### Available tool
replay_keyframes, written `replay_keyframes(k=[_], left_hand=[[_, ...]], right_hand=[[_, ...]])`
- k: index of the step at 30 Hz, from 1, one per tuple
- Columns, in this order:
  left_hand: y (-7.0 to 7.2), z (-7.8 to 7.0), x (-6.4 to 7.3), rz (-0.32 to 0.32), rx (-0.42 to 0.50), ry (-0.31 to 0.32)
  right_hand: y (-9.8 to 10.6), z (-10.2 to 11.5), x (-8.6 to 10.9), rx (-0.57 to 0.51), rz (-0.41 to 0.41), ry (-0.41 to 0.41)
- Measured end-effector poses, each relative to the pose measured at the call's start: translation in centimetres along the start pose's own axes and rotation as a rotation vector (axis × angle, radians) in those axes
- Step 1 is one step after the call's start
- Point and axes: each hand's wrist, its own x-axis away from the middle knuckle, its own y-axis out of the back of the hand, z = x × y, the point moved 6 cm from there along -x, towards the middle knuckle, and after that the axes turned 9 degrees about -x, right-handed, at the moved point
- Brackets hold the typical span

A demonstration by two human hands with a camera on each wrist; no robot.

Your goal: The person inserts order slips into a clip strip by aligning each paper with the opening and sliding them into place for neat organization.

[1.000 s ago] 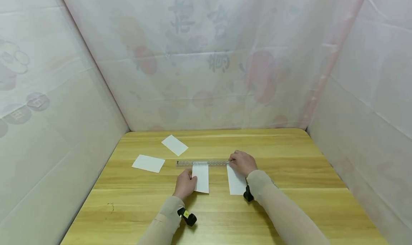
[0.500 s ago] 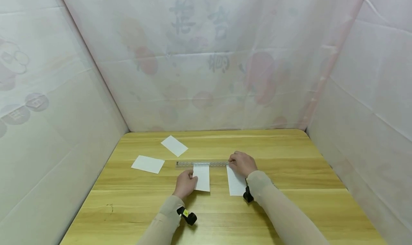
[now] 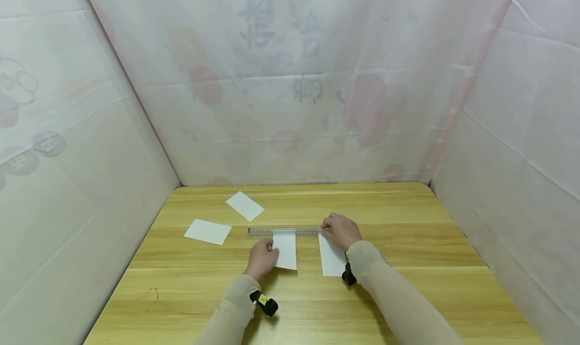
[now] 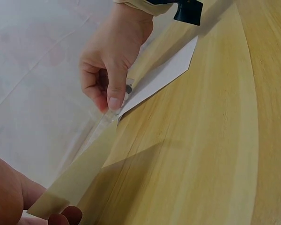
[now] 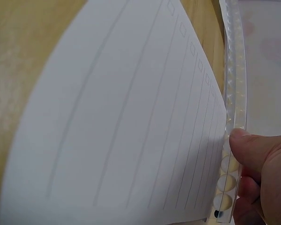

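Observation:
A narrow transparent plastic strip with a row of circles (image 3: 260,231) lies across the table. My right hand (image 3: 342,231) pinches its right end between thumb and fingers; in the right wrist view, the thumb (image 5: 246,145) presses on the clear strip (image 5: 233,93). Under that hand, a white card with printed lines and small boxes (image 5: 126,108) reaches along the strip. My left hand (image 3: 262,258) pinches the left edge of another white card (image 3: 285,251), whose far end overlaps the strip. In the left wrist view, this card (image 4: 84,166) is tilted up from the table.
Two more white cards, one nearer (image 3: 208,231) and one farther (image 3: 245,206), lie flat at the left of the wooden table (image 3: 408,304). Printed fabric walls (image 3: 281,108) enclose the back and both sides. A black wrist device (image 3: 265,303) sits on the left wrist.
My left hand and its card have shifted slightly right along the strip. My right hand stays at the strip's right end, and the loose cards lie as before.

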Motion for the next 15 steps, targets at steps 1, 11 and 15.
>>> replay_keyframes(k=[1,11,15], left_hand=[[0.0,-0.02,0.01,-0.002,-0.001,0.0],[-0.08,0.01,-0.03,-0.004,0.003,0.006],[-0.1,-0.04,0.02,-0.003,0.019,0.016]], right_hand=[[-0.02,-0.02,0.0,0.002,-0.001,0.001],[-0.03,-0.11,0.04,0.004,-0.006,0.0],[-0.01,-0.07,0.08,0.004,-0.009,0.003]])
